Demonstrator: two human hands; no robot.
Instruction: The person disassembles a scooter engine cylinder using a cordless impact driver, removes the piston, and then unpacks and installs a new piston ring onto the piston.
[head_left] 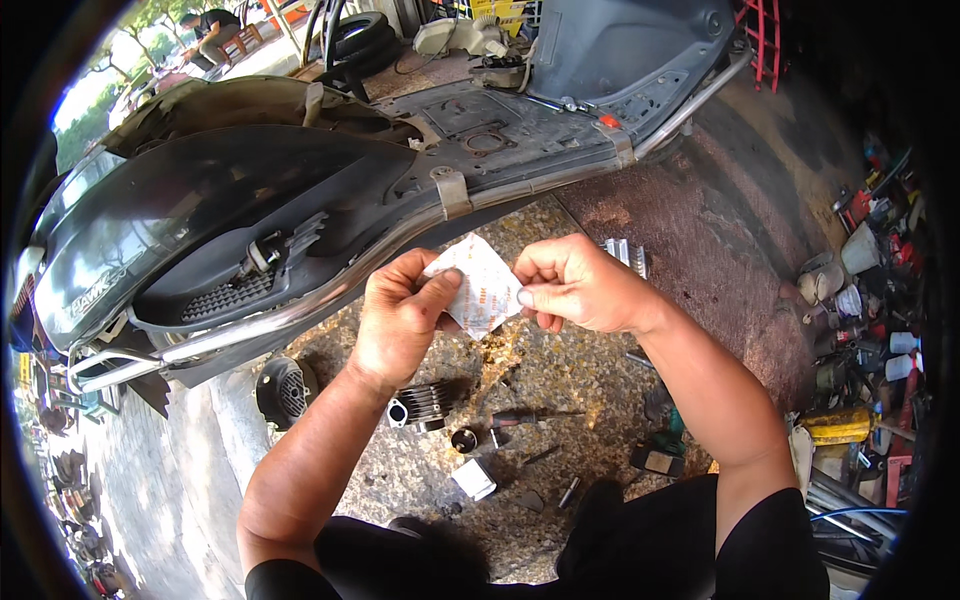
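I hold a small white packet with faint orange printing between my two hands, in front of the scooter. My left hand pinches its left side, thumb on top. The fingers of my right hand are closed on its right corner. Below, on the speckled ground, lie a finned engine cylinder, a round black cover, a small piston-like part, a white box, a screwdriver and several small metal pieces.
The scooter spans the upper view, tools on its floorboard. A green power tool lies right of my work. Cluttered parts line the right edge; stacked tyres and a seated person are at the back.
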